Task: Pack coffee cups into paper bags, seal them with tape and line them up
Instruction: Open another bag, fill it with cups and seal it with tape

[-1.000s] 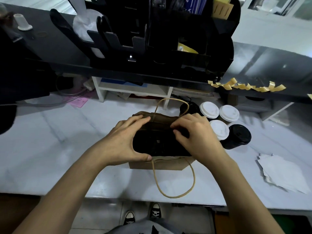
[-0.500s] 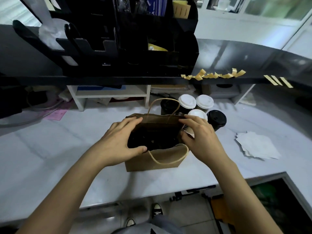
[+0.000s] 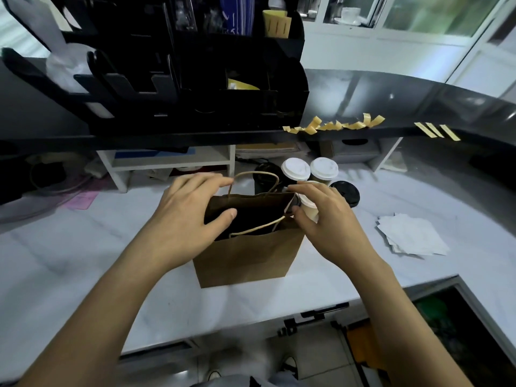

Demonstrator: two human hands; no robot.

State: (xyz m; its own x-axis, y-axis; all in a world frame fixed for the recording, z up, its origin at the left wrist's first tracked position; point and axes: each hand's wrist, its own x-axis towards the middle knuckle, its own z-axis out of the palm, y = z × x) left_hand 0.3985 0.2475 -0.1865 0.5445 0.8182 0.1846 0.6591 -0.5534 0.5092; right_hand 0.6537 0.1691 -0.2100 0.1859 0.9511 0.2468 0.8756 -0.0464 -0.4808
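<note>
Head view, white marble counter [image 3: 83, 261] under black shelf [image 3: 391, 107] with tape strips [image 3: 335, 125], brown paper bag [image 3: 245, 255] upright at centre, left hand [image 3: 184, 216] gripping bag's left rim, right hand [image 3: 321, 219] pinching right rim, lidded coffee cups [image 3: 310, 170] just behind.

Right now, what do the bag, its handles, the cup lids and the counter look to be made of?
Bag: brown kraft paper, matte, with creased stiff walls.
Handles: twisted paper cord, by the look, tan and thin.
White lids: probably moulded plastic, smooth with a raised rim.
Black lid: likely the same, slightly glossy.
Counter: pale, grey-veined and polished, so marble or a marble-look surface; I cannot tell which.
</note>
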